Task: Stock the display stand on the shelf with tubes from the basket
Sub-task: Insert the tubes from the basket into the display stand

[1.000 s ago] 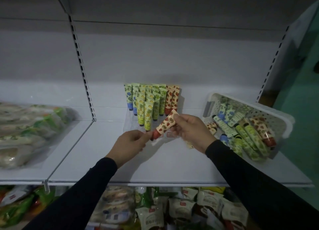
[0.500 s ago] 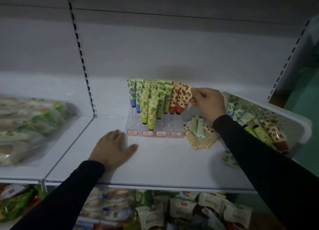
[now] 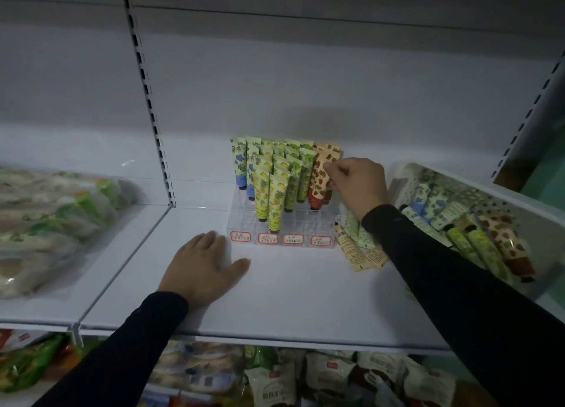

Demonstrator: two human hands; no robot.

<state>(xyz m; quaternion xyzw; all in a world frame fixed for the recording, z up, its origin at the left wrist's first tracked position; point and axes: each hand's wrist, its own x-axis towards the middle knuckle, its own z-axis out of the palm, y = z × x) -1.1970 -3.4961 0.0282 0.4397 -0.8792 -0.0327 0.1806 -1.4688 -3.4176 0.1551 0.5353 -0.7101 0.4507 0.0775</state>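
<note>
The cream tube printed with red strawberries (image 3: 318,180) stands cap-down in the right-hand column of the clear acrylic tiered display stand (image 3: 282,223), its upper edge pinched between the curled fingertips of the right hand (image 3: 357,186), which reaches in from the tube's right. Just right of that hand sits the white perforated plastic basket (image 3: 544,211) holding more patterned tubes, with a few loose tubes (image 3: 356,247) lying under the wrist. The left hand (image 3: 201,269) lies flat, fingers spread, on the white shelf (image 3: 305,299), near the stand's front left corner.

Price labels (image 3: 267,238) illegible; basket (image 3: 547,211) cut off right
</note>
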